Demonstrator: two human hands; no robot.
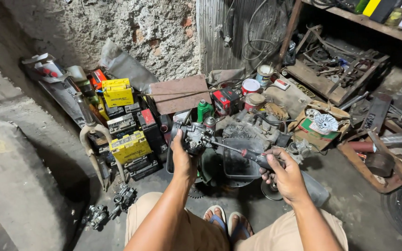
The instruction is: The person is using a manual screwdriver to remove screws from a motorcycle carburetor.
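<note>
Hold the carburetor firmly in the closed left hand while the right hand, gripping the screwdriver, keeps the tip seated squarely, judged best against slipping.

Bare arms – tan shorts, blue sandals.

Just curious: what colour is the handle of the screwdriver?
Dark, with a red band, in the right hand; screwdriver; head view.

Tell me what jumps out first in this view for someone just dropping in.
At centre, the left hand holds up a grey carburetor while the right hand points a screwdriver at it. To the left stand yellow batteries by the rough wall; on the floor at lower left lie two more carburetors.
</note>
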